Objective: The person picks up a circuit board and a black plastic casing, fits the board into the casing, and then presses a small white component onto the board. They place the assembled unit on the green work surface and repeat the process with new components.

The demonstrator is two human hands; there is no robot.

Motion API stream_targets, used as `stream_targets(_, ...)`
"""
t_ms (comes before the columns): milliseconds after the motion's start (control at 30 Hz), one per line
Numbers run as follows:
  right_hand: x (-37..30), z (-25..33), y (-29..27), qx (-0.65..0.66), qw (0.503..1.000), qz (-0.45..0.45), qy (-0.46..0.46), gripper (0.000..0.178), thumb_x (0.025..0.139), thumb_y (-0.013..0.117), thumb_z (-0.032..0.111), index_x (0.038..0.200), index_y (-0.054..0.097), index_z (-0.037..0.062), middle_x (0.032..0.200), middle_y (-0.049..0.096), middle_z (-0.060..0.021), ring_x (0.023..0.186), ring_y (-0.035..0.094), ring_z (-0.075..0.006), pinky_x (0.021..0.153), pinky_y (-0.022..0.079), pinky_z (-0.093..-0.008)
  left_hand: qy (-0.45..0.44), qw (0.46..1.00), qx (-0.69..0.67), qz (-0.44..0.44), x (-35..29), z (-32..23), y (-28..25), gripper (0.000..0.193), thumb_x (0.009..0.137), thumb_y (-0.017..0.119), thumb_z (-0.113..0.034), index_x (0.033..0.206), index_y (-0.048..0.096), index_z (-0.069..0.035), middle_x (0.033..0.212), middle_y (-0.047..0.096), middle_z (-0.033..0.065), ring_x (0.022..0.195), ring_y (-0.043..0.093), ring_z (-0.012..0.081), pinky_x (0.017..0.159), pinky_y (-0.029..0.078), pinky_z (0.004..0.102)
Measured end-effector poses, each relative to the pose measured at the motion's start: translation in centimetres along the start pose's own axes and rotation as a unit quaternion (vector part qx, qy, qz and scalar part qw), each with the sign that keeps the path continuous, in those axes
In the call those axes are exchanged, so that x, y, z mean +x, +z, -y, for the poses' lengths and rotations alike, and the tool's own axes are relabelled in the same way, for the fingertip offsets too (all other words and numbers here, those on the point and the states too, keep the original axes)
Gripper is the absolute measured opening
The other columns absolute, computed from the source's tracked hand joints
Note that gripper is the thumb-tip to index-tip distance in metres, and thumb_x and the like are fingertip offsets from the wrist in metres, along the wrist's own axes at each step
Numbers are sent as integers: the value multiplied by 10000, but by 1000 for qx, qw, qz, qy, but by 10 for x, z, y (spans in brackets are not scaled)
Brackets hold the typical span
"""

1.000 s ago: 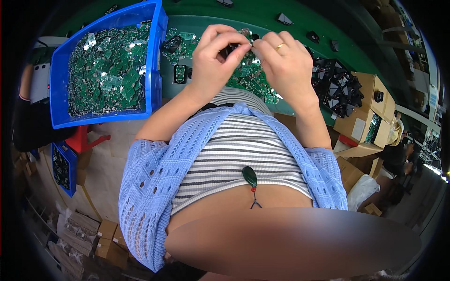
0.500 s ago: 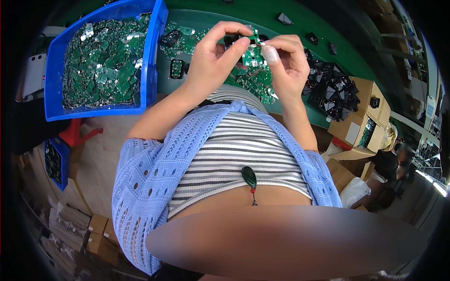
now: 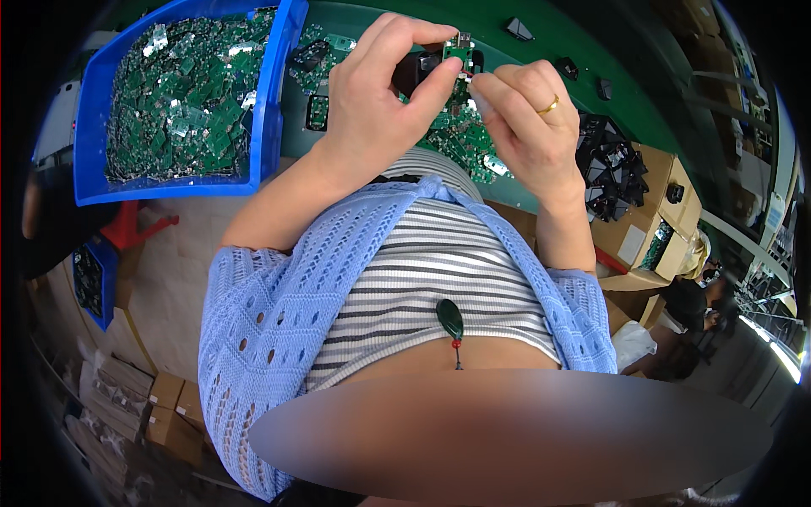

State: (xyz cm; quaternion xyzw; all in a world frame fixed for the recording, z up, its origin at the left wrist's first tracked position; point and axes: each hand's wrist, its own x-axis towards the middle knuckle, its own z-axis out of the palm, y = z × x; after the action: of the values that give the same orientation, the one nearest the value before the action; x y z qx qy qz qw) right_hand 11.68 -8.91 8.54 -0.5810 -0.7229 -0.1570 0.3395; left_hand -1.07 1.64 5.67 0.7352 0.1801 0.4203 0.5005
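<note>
Between thumb and forefinger, my left hand [image 3: 372, 106] grips a small green circuit board [image 3: 460, 46] by its sides, held up above the bench. My right hand [image 3: 536, 122] is closed in a pinch at the board's lower right edge, beside a small white and red part. Its fingertips hide what they grip, if anything. Below both hands lies a pile of loose green circuit boards [image 3: 460, 144]. A black plastic housing [image 3: 411, 72] sits behind the left fingers, partly covered. Another black housing with a green board inside [image 3: 318, 112] lies left of my left wrist.
A large blue bin [image 3: 269, 127] full of circuit boards stands at the left. Several black parts [image 3: 612, 173] are heaped at the right beside an open cardboard box [image 3: 650, 198]. Single black pieces [image 3: 519, 29] lie farther back on the green bench. A red stool [image 3: 131, 228] stands below the bin.
My right hand has turned, so its back and ring now show and its fingers have curled in. The board has tipped and moved slightly up, with my left hand raised along with it.
</note>
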Motion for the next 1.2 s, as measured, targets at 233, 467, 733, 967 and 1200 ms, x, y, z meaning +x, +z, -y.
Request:
stream_targets(233, 3, 0, -4, -13, 1000, 20, -3, 237, 573, 639, -5, 794, 573, 48, 759, 496, -8, 614, 456, -163, 485, 408, -257, 47, 998, 40, 6, -1, -4, 1, 227, 747, 640, -6, 964, 581, -38, 882, 550, 1, 559, 435, -9, 409, 285, 133)
stream_targets(467, 5, 1, -5, -31, 999, 44, -6, 205, 579, 608, 22, 775, 558, 56, 726, 463, -5, 611, 435, -159, 481, 409, -253, 80, 993, 89, -1, 2, -9, 0, 240, 722, 649, 1, 952, 592, -40, 853, 566, 24, 544, 454, 20, 410, 308, 150)
stream_targets(733, 6, 8, -9, -94, 990, 105, -17, 176, 595, 566, 77, 767, 532, 71, 704, 418, -10, 621, 418, -165, 479, 417, -253, 98, 990, 98, 4, 2, 0, 9, 200, 705, 654, -91, 895, 594, -84, 817, 551, 39, 613, 581, 182, 514, 477, 255)
stream_targets(967, -10, 3, 2, 147, 969, -12, 199, 303, 713, 654, 89, 987, 531, 43, 816, 484, -35, 678, 512, -134, 544, 464, -216, -62, 990, -122, -40, -1, 11, 16, 172, 741, 634, -36, 904, 581, -31, 801, 549, 46, 630, 543, 65, 496, 415, 181)
stream_targets(1200, -16, 22, 17, 471, 740, -73, 475, 418, 846, 586, 223, 1145, 395, 4, 851, 505, -41, 598, 498, -66, 431, 363, -170, 13, 998, -41, -39, -3, 9, 15, 196, 739, 637, -46, 927, 581, -42, 802, 566, 56, 578, 543, 92, 451, 406, 197)
